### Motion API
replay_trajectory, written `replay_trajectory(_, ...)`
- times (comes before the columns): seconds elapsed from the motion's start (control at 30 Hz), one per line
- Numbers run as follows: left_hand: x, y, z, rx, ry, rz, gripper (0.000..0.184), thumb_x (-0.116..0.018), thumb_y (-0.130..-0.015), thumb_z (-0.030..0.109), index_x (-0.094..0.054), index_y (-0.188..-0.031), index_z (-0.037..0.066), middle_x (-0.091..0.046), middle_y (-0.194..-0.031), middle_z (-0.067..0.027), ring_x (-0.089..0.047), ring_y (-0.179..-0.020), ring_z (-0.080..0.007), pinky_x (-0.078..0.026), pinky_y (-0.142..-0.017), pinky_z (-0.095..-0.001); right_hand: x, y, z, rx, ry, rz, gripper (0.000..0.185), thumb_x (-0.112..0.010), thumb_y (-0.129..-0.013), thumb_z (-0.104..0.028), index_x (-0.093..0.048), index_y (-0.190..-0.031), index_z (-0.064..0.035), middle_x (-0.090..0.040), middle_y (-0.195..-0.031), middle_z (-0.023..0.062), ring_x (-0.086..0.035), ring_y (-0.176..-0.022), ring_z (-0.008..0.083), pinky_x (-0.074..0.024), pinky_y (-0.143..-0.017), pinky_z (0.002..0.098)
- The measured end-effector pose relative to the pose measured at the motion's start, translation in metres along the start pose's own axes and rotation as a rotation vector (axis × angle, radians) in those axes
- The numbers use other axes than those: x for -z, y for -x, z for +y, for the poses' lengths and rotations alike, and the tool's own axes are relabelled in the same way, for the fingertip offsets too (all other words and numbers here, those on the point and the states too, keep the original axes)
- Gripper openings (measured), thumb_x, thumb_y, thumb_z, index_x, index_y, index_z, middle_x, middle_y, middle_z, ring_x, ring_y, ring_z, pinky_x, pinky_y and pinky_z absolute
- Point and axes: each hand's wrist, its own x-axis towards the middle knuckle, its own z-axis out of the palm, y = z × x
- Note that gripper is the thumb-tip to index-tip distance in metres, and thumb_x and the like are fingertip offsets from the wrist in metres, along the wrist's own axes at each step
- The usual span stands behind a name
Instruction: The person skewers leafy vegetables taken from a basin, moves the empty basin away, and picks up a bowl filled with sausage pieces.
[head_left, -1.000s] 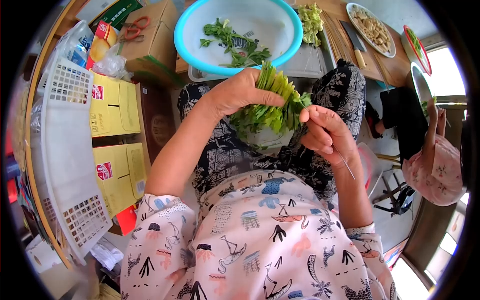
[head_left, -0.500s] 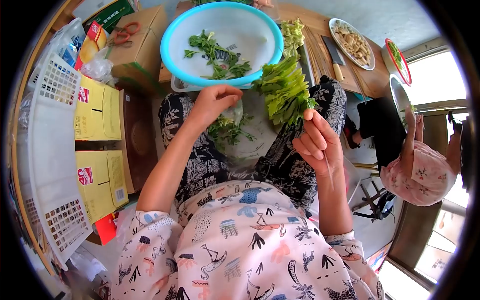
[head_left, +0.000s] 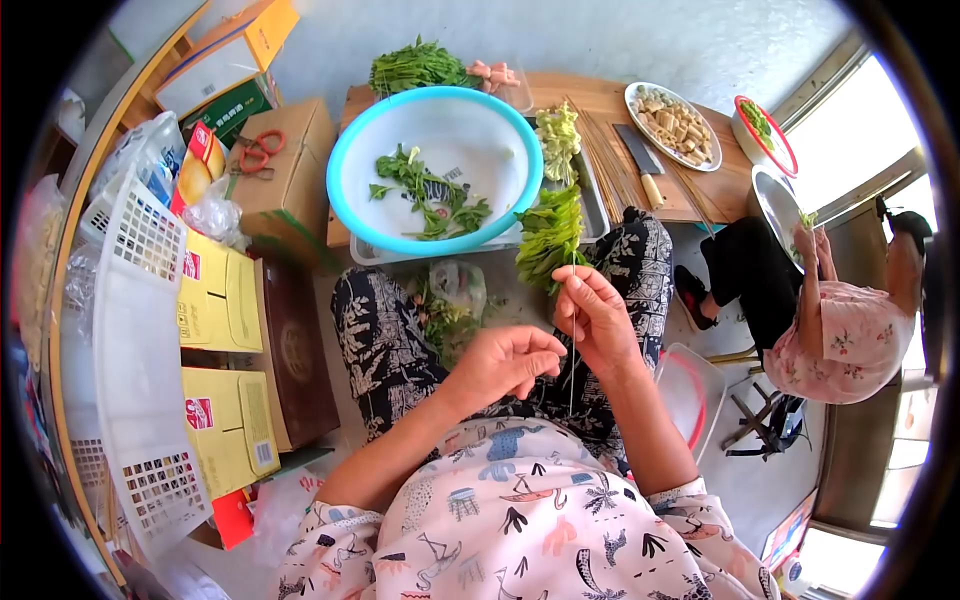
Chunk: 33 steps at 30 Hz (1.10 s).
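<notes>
My right hand [head_left: 597, 318] is closed on a thin skewer [head_left: 572, 385], just below a tight stack of green leaves [head_left: 550, 235] threaded on its upper part. The skewer's bare lower end hangs below my fingers. To the left, close to the skewer, my left hand [head_left: 500, 365] has loosely bent fingers partly apart, with nothing visible in them. Beyond the hands stands a white basin with a blue rim [head_left: 345, 200], a few leafy sprigs [head_left: 430, 200] lying inside it. Beneath it, between the knees, are more greens [head_left: 440, 320] and a clear plastic bag [head_left: 460, 285].
A wooden table [head_left: 600, 90] holds a knife [head_left: 640, 160], loose skewers [head_left: 600, 150], pale greens [head_left: 558, 140] and a plate of cut food [head_left: 675, 125]. Boxes [head_left: 220, 300] and a white plastic basket [head_left: 140, 330] line the left. Another person [head_left: 840, 340] sits at the right.
My right hand and the threaded leaves have moved left and the skewer now stands nearly upright. My left hand has come down from the basin's rim towards the skewer. The view has shifted.
</notes>
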Motion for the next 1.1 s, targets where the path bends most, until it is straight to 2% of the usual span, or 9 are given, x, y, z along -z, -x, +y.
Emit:
replay_trajectory(0.1,-0.006,0.004,0.001,0.038,-0.009,0.006,0.019,-0.061,-0.088,0.010,-0.060,-0.103,-0.002,-0.065,-0.083,-0.0085,-0.049,-0.048,-0.0049,-0.036,-0.043,-0.0159,-0.004,0.003,-0.002,0.005,0.021,0.070,0.016,-0.055,-0.092,-0.018,-0.061,-0.101,-0.0065,-0.054,-0.067,-0.0013,-0.041,-0.050,0.0050,-0.0296,-0.044,0.0172)
replay_trajectory(0.37,-0.014,0.007,0.008,0.077,-0.054,0.080,0.018,-0.062,-0.086,0.009,-0.059,-0.101,-0.002,-0.063,-0.079,-0.0060,-0.051,-0.048,-0.0052,-0.036,-0.041,-0.0160,-0.013,0.003,-0.017,0.068,0.044,0.067,0.016,-0.057,-0.091,-0.017,-0.061,-0.101,-0.0060,-0.057,-0.069,-0.0007,-0.045,-0.051,0.0047,-0.0339,-0.045,0.0169)
replay_trajectory(0.63,-0.008,-0.018,0.024,0.065,-0.148,0.140,0.016,-0.062,-0.086,0.007,-0.061,-0.099,-0.002,-0.062,-0.073,-0.0028,-0.053,-0.049,-0.0062,-0.041,-0.043,-0.0181,-0.020,-0.025,-0.029,0.060,0.102,0.026,0.014,-0.056,-0.092,-0.018,-0.061,-0.098,-0.0061,-0.056,-0.068,-0.0001,-0.046,-0.050,0.0055,-0.0347,-0.044,0.0173)
replay_trajectory(0.67,-0.006,-0.022,0.026,0.048,-0.174,0.158,0.016,-0.062,-0.086,0.007,-0.061,-0.098,-0.002,-0.062,-0.073,-0.0027,-0.054,-0.050,-0.0063,-0.042,-0.044,-0.0182,-0.018,-0.029,-0.031,0.070,0.120,0.000,0.020,-0.055,-0.092,-0.018,-0.061,-0.104,-0.0037,-0.059,-0.073,-0.0002,-0.047,-0.051,0.0047,-0.0355,-0.047,0.0166)
replay_trajectory(0.7,-0.004,-0.026,0.029,0.033,-0.199,0.173,0.015,-0.062,-0.086,0.007,-0.061,-0.098,-0.002,-0.062,-0.072,-0.0025,-0.054,-0.050,-0.0064,-0.043,-0.044,-0.0182,-0.018,-0.033,-0.034,0.069,0.108,0.008,0.020,-0.055,-0.092,-0.018,-0.061,-0.104,-0.0037,-0.059,-0.073,-0.0002,-0.047,-0.051,0.0047,-0.0355,-0.047,0.0166)
replay_trajectory(0.83,0.017,-0.042,0.059,0.001,-0.331,0.236,0.011,-0.060,-0.085,0.005,-0.062,-0.095,0.001,-0.060,-0.074,-0.0010,-0.056,-0.053,-0.0062,-0.044,-0.046,-0.0184,-0.015,-0.046,-0.048,0.083,0.127,-0.091,0.038,-0.048,-0.096,-0.027,-0.050,-0.123,-0.0012,-0.062,-0.089,0.0059,-0.055,-0.058,0.0107,-0.0425,-0.053,0.0201)
replay_trajectory(0.9,0.037,-0.051,0.086,-0.019,-0.387,0.273,0.011,-0.059,-0.085,0.004,-0.063,-0.095,0.001,-0.061,-0.074,-0.0012,-0.056,-0.053,-0.0064,-0.045,-0.047,-0.0195,0.000,-0.052,-0.044,0.059,0.176,-0.111,0.036,-0.048,-0.096,-0.026,-0.051,-0.122,-0.0012,-0.063,-0.090,0.0059,-0.055,-0.058,0.0109,-0.0432,-0.053,0.0203)
replay_trajectory(1.1,0.083,-0.081,0.129,-0.100,-0.540,0.345,0.012,-0.060,-0.085,0.005,-0.064,-0.095,-0.001,-0.061,-0.073,-0.0020,-0.056,-0.055,-0.0067,-0.046,-0.049,-0.0209,0.042,-0.060,-0.025,-0.030,0.087,-0.047,0.021,-0.048,-0.094,-0.017,-0.060,-0.105,-0.0023,-0.061,-0.075,0.0027,-0.051,-0.054,0.0090,-0.0408,-0.052,0.0211)
